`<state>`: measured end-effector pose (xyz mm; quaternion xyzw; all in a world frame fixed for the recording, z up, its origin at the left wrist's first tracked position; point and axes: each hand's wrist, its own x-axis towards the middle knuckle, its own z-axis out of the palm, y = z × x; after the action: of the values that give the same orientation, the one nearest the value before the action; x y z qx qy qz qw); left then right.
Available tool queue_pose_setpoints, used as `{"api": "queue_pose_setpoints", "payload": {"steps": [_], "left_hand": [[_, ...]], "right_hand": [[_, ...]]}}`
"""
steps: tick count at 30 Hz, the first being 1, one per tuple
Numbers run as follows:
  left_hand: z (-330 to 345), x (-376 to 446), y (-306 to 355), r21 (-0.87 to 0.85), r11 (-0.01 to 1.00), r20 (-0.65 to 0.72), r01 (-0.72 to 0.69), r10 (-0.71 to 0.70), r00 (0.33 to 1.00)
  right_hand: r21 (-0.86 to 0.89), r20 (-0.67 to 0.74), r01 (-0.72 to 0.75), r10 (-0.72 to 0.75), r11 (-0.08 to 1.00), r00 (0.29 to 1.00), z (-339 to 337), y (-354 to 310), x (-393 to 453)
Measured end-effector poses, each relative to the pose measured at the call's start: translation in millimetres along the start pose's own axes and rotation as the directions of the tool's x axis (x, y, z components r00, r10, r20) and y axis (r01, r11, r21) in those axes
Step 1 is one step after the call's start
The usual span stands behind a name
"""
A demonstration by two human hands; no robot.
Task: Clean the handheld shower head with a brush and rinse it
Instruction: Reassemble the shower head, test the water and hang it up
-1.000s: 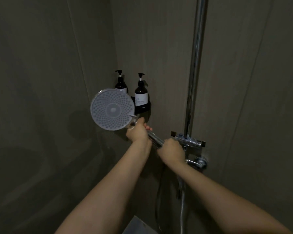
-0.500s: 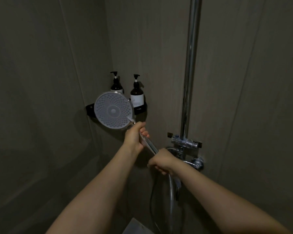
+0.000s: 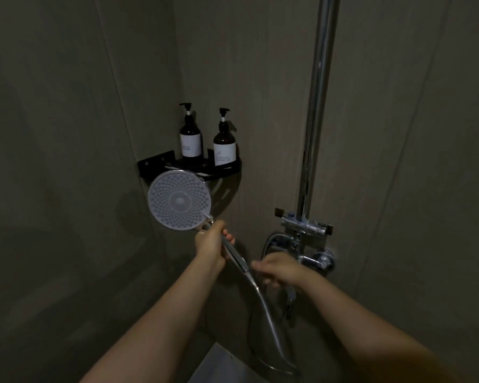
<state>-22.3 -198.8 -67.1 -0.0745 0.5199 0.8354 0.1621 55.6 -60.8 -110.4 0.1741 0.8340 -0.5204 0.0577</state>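
Observation:
The handheld shower head [image 3: 179, 200] is a round grey disc with many small nozzles, its face turned toward me. My left hand [image 3: 210, 243] is shut around its chrome handle just below the disc. The metal hose [image 3: 268, 319] runs down from the handle and loops low. My right hand [image 3: 281, 268] is blurred, off the handle, fingers apart, just right of the handle's lower end and in front of the chrome faucet [image 3: 313, 258]. No brush is in view.
A black corner shelf [image 3: 227, 168] behind the shower head carries two dark pump bottles [image 3: 190, 139] [image 3: 224, 146]. A chrome riser pipe [image 3: 317, 100] runs up from the mixer bracket [image 3: 304, 223]. Dark tiled walls close in on both sides.
My right hand has let go of the handle's lower end and moved right toward the faucet. The shower head stays in my left hand; the view has shifted so things sit lower.

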Motion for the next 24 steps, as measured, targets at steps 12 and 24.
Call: {"api": "queue_pose_setpoints", "payload": {"steps": [12,24], "left_hand": [[-16,15,-48,0.321,0.941,0.053,-0.107,0.095,0.994],[-19,24,-54,0.211,0.977,0.078,0.032,-0.049,0.996]], "right_hand": [[0.493,-0.386,-0.243,0.460,0.836,0.800,-28,50,66],[0.999,-0.021,0.010,0.358,0.033,0.934,-34,49,74]]}}
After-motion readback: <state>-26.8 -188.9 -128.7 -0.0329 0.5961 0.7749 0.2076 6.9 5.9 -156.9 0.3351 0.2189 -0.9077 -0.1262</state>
